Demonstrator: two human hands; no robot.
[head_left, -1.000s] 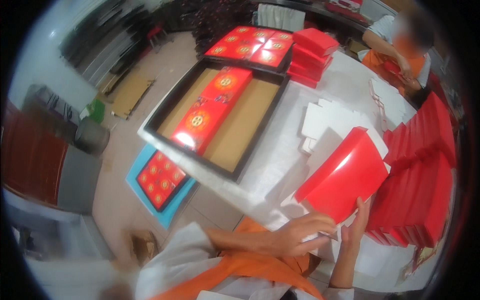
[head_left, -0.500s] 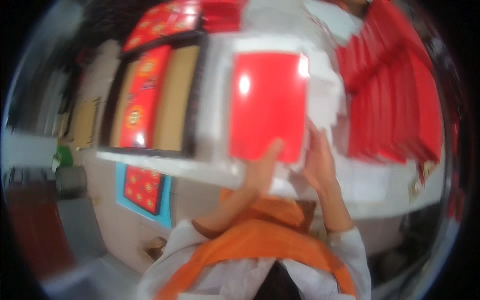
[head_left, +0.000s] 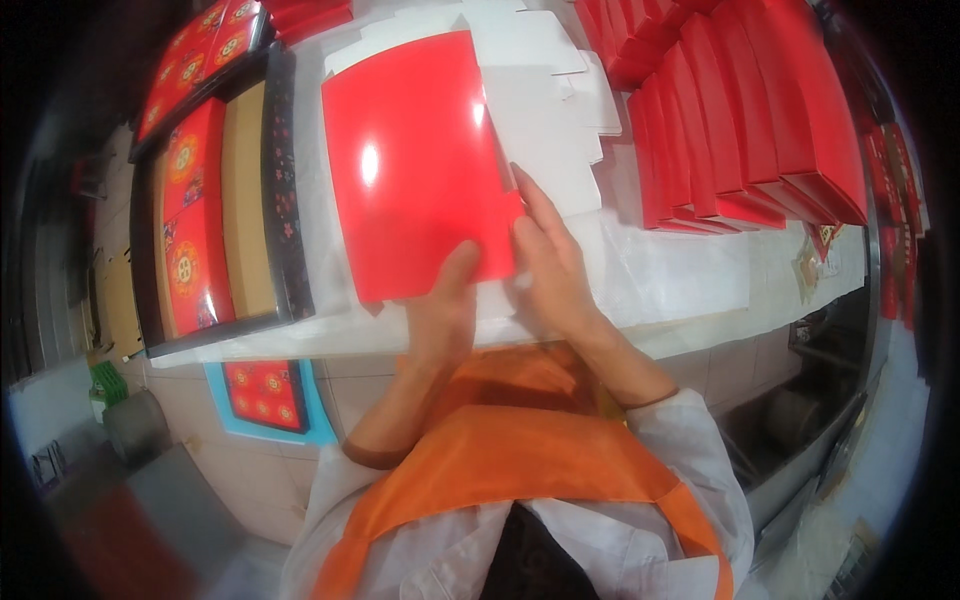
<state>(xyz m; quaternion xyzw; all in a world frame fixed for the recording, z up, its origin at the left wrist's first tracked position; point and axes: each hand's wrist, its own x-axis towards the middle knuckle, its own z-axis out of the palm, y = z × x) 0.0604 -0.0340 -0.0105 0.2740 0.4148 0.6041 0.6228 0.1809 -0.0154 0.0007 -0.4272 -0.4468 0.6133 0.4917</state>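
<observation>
A glossy red cardboard box [head_left: 415,175] lies before me, its broad face up and a side flap standing out at its right edge. My left hand [head_left: 440,315] grips its near edge, thumb on top and the other fingers hidden underneath. At the lower right corner, my right hand [head_left: 552,265] pinches the side flap between thumb and fingers. Beyond and beneath the box lie several flat white card blanks [head_left: 535,130].
To the left stands a black tray [head_left: 290,190] holding red patterned boxes [head_left: 200,260], with more red patterned packaging [head_left: 200,65] behind. Rows of red boxes [head_left: 720,120] stand at right on the white-covered table [head_left: 670,285]. A patterned red box [head_left: 262,393] sits below the table edge at left.
The red box has shifted left in view and now tilts slightly. My right hand has come from beside it onto its right flap. The whole view has swung, moving the surroundings left.
</observation>
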